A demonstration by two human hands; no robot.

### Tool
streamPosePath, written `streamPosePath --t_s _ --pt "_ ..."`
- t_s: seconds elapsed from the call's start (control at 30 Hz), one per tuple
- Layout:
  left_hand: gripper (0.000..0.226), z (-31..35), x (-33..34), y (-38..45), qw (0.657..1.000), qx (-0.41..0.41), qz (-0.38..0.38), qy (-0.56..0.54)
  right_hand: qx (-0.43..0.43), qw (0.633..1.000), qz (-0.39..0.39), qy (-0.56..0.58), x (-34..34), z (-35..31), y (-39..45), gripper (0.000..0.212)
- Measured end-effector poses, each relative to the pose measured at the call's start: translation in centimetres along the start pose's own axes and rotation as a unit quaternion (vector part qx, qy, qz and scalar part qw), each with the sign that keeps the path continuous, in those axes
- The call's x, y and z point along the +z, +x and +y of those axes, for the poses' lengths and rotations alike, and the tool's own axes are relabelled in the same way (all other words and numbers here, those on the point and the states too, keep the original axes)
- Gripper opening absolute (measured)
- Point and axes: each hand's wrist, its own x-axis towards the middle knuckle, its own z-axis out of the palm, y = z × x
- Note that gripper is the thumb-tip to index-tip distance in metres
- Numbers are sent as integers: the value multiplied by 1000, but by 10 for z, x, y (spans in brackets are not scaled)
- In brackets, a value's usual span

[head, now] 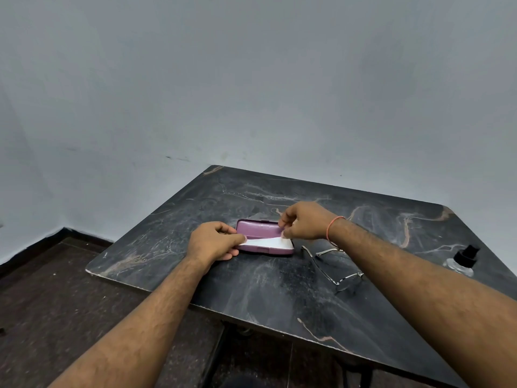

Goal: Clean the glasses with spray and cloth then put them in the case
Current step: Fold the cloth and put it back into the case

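Dark marbled table stands against a grey wall, with an open purple glasses case near its middle. Left hand and right hand each pinch an end of the white cloth over the case. Glasses lie just right of the case; the spray bottle stands at the right edge.

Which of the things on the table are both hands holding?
The white cloth, stretched between the left hand and right hand over the open purple case. The glasses and spray bottle lie untouched.
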Motion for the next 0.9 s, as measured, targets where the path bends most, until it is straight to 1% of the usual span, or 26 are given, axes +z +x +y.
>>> streamPosePath --t_s 0.07,0.17,0.27,0.4,0.53,0.63,0.77,0.9 --pt "21 -1 -1 0 1000 0 -6 6 -43 999 -4 -22 -2 0 -7 15" --pt "20 -3 -1 3 1000 1 -7 8 -88 993 -35 -67 -2 -2 -19 22" --pt "18 -3 0 5 1000 1 -7 9 -99 989 -68 -91 1 -3 -26 30" --pt "14 -4 0 7 1000 -2 -6 10 -99 986 -86 -104 -1 -8 -33 35" --pt "11 -3 0 6 1000 0 -4 9 -99 980 -75 -153 -1 -12 -38 40" --pt "11 -4 0 6 1000 2 -3 5 -98 976 -65 -185 2 -13 -38 37" --pt "10 -6 -1 7 1000 6 -5 0 -108 978 -51 -172 3 -13 -40 31" --pt "24 -5 -1 6 1000 0 -11 -18 -123 980 -29 -156 3 -11 -45 31"
